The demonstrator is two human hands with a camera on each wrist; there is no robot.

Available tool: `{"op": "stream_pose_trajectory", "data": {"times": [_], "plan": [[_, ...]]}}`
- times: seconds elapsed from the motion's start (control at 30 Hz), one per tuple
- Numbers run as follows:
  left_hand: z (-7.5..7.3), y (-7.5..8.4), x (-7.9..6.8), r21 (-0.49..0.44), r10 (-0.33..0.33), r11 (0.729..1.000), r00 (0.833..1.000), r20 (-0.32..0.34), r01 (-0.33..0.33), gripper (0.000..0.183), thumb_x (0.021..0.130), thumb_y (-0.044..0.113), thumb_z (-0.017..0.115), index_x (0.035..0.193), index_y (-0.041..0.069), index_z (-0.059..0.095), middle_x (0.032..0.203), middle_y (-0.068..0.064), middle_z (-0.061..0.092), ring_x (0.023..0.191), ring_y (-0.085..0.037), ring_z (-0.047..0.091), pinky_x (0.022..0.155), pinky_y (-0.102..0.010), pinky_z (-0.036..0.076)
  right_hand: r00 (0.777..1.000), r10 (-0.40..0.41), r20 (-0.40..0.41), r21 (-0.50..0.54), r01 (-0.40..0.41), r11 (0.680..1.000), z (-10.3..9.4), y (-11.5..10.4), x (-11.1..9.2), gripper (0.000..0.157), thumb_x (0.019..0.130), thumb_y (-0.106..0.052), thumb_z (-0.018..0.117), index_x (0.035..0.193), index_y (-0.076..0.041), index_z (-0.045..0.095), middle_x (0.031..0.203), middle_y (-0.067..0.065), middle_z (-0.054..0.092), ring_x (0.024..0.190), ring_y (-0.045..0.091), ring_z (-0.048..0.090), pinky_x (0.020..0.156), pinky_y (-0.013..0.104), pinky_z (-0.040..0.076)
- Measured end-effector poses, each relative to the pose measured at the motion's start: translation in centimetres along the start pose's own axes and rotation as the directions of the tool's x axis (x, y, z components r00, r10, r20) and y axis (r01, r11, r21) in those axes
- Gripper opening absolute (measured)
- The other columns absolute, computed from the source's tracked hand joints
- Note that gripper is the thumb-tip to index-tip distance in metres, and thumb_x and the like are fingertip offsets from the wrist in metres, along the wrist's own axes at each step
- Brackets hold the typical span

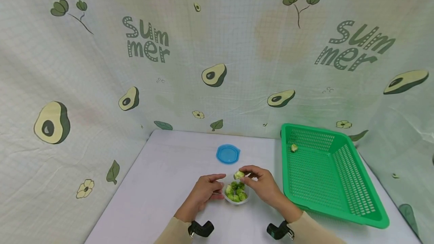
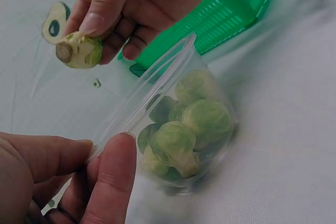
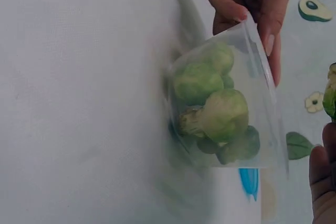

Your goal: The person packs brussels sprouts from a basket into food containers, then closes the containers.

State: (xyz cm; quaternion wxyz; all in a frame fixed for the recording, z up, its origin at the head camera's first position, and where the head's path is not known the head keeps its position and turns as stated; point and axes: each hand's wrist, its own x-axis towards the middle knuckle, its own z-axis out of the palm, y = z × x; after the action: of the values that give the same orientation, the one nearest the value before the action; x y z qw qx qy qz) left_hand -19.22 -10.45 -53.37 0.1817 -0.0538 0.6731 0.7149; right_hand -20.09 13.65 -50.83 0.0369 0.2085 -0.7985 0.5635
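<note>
Several green Brussels sprouts [image 2: 173, 141] lie in a clear plastic tub [image 3: 265, 140] that stands on the table. My left hand [image 1: 206, 190] pinches the tub's rim on its left side between thumb and fingers. Above the tub's far edge, a single Brussels sprout [image 1: 239, 175] is held by the fingertips of my right hand [image 1: 262, 183]. Its brown cut stem end faces the camera in the left wrist view. Only part of that hand and sprout shows at the edge of the right wrist view.
Behind the tub lies a round blue lid [image 1: 228, 154]. A large green plastic basket [image 1: 356, 168] stands at the right, with one Brussels sprout [image 1: 294, 147] in its far left corner. A printed cloth [image 1: 244, 40] hangs around the white table [image 1: 162, 168].
</note>
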Motion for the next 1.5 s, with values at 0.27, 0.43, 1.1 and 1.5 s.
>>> {"op": "stream_pose_trajectory", "data": {"times": [0.27, 0.43, 1.1, 1.5], "plan": [[-0.1, -0.1, 0.0, 0.01, -0.005, 1.0, 1.0, -0.005, 0.005, 0.044, 0.099, 0.005, 0.068, 0.144, 0.004, 0.065, 0.096, -0.011, 0.07, 0.076, -0.015, 0.066, 0.07, -0.031, 0.067, 0.996, 0.084, 0.027, -0.048, -0.082, 0.995, 0.9, 1.2, 0.1, 0.025, 0.094, -0.014, 0.08, 0.118, -0.014, 0.077, 0.116, 0.005, 0.074, 0.1, 0.029, 0.063, 0.084, 0.03, 0.056], [-0.1, -0.2, -0.1, 0.012, -0.006, 1.0, 1.0, -0.007, 0.006, 0.044, 0.099, 0.005, 0.068, 0.143, 0.004, 0.066, 0.094, -0.01, 0.07, 0.076, -0.015, 0.066, 0.07, -0.031, 0.067, 0.995, 0.084, 0.045, -0.128, -0.077, 0.989, 1.5, 1.5, 0.4, 0.025, 0.093, -0.016, 0.082, 0.117, -0.02, 0.078, 0.113, -0.005, 0.07, 0.111, 0.034, 0.061, 0.094, 0.04, 0.054], [-0.1, 0.1, 0.1, 0.005, 0.001, 1.0, 1.0, 0.001, -0.001, 0.043, 0.099, 0.005, 0.068, 0.143, 0.005, 0.066, 0.088, -0.005, 0.067, 0.07, -0.014, 0.067, 0.072, -0.031, 0.067, 0.986, -0.066, 0.154, -0.297, 0.11, 0.948, 2.4, 1.8, 1.1, 0.023, 0.094, -0.009, 0.079, 0.116, -0.016, 0.08, 0.106, 0.0, 0.07, 0.103, 0.027, 0.063, 0.089, 0.038, 0.056], [-0.1, 0.0, 0.2, 0.01, 0.003, 1.0, 1.0, 0.001, -0.003, 0.042, 0.099, 0.005, 0.069, 0.141, 0.004, 0.067, 0.088, -0.006, 0.068, 0.07, -0.015, 0.067, 0.071, -0.031, 0.067, 0.994, 0.071, 0.08, -0.161, -0.058, 0.985, 1.8, 2.3, 1.2, 0.026, 0.096, -0.012, 0.077, 0.122, -0.018, 0.077, 0.116, -0.001, 0.073, 0.108, 0.019, 0.063, 0.096, 0.043, 0.051]]}}
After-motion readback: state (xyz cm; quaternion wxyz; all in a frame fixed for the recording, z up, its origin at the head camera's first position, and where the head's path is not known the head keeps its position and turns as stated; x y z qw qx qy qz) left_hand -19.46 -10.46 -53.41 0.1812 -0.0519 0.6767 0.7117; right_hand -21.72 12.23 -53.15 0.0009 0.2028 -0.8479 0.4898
